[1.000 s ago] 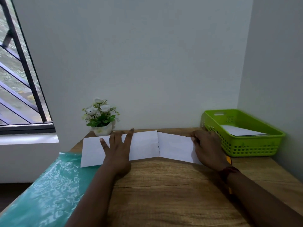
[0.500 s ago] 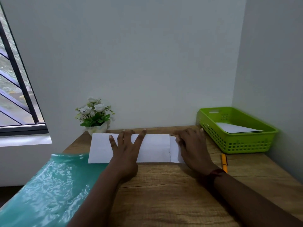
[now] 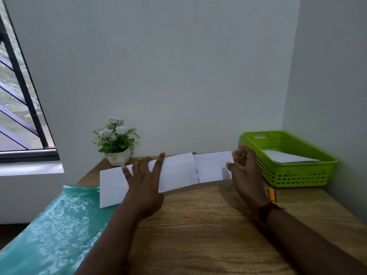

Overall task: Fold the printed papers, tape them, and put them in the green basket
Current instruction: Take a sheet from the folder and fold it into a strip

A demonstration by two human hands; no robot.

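— Pressing down, the left hand [image 3: 143, 187]: fingers straight and spread, flat on the white paper [image 3: 178, 171], well to the left of the green basket [image 3: 297, 177].
— And the paper itself?
— A long folded strip on the wooden table [image 3: 198, 225], just left of the basket. One crease splits it into two panels.
— Right hand?
— The right hand [image 3: 245, 171] is between paper and basket. Thumb at the paper's basket-side edge, fingers loosely curled. Pinching or only touching, I cannot tell.
— Inside the basket?
— One folded sheet [image 3: 286, 156], lying flat.
— Anything else?
— A yellow pen [image 3: 271, 194] just in front of the basket. A flower pot [image 3: 117, 139] far left of it, against the wall. A teal plastic sheet [image 3: 49, 225] farthest from it, under the paper's far end.
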